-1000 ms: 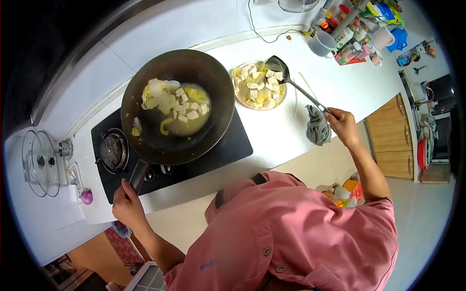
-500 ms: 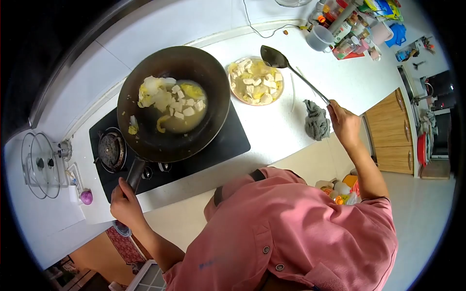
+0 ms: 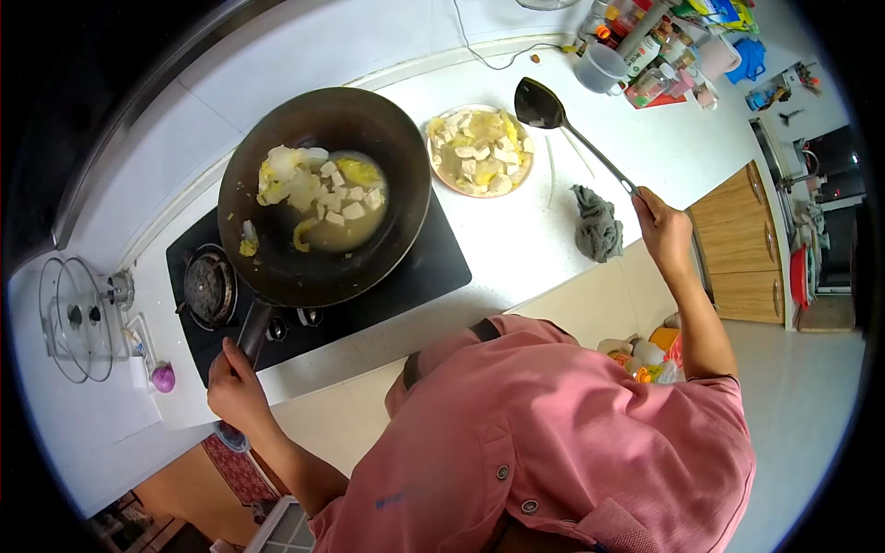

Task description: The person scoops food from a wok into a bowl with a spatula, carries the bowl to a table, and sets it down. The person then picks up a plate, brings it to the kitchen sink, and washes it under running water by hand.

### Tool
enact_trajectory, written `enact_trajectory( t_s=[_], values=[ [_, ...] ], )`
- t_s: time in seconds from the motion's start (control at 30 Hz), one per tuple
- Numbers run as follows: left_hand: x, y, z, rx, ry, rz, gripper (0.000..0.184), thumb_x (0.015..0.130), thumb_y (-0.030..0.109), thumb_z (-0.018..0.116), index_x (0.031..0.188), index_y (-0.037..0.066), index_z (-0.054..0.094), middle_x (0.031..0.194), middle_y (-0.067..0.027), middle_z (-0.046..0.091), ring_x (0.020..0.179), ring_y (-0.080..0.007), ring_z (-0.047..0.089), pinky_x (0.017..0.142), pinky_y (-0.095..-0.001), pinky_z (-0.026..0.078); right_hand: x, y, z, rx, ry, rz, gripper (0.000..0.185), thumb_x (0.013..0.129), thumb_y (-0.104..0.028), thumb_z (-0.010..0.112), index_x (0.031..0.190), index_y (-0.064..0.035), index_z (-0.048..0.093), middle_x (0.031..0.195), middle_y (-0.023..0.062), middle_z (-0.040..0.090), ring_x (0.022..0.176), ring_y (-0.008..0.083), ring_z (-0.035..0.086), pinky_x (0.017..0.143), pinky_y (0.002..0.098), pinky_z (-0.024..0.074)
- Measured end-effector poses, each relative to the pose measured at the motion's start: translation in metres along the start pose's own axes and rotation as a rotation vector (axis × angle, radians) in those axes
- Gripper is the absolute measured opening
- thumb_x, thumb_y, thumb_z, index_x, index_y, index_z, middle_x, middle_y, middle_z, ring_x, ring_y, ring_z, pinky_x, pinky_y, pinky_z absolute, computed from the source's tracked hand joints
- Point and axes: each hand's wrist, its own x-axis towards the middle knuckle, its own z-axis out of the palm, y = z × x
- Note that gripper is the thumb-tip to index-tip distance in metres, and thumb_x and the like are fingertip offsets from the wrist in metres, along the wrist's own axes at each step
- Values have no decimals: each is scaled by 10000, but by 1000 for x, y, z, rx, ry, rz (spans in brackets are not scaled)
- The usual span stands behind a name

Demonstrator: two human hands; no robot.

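Observation:
My left hand (image 3: 234,387) grips the handle of a dark wok (image 3: 387,138) that sits over the black gas stove (image 3: 442,263). Inside the wok are white tofu cubes (image 3: 334,217), pale cabbage leaves (image 3: 288,175) and cloudy broth. Closed around the end of a long-handled spatula (image 3: 599,152), my right hand (image 3: 665,230) is off to the right of the counter. The spatula's dark blade hangs above the counter, just right of a plate (image 3: 446,173) filled with tofu and cabbage. A crumpled grey cloth (image 3: 597,226) lies near my right hand.
Bottles and jars (image 3: 650,83) crowd the back right, beside a clear plastic cup (image 3: 600,69). Glass lids (image 3: 78,318) stand at the left wall, near a purple onion (image 3: 163,379). A second burner (image 3: 210,288) is left of the wok. Wooden drawers (image 3: 737,244) are at right.
My right hand and the spatula have moved slightly right, so the blade is farther from the plate. My left hand keeps its hold on the wok, and the whole view has shifted a little.

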Motion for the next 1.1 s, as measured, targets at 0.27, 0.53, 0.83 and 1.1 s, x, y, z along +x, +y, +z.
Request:
enact_trajectory(
  t_s=[0.27,0.53,0.83,1.1],
  values=[
    [0,-2,0,-4,-30,-24,384,982,309,574,725,49,691,665,-129,649,526,-330,611,452,-409,448,-12,-2,-8,-80,-135,83,227,899,-230,686,1062,-78,727,682,181,649,567,311,643,543,365,499],
    [-1,-2,0,19,-51,-55,353,972,287,588,738,43,689,689,-135,649,571,-340,621,480,-415,452,18,-44,-11,823,-212,388,309,967,-197,636,1137,57,681,661,-51,527,529,38,408,467,210,322],
    [1,0,0,-41,59,-5,319,937,247,637,678,62,656,615,-89,594,499,-297,568,437,-386,414,91,-165,33,196,-134,-565,181,904,-240,652,1005,-109,726,674,152,631,580,309,620,542,415,481],
    [0,-3,2,-49,114,5,341,908,248,675,616,89,603,560,-39,563,466,-245,564,407,-348,402,153,-264,73,43,-196,-771,164,893,-241,588,959,-173,722,784,130,684,746,332,660,627,445,525]
  ],
)
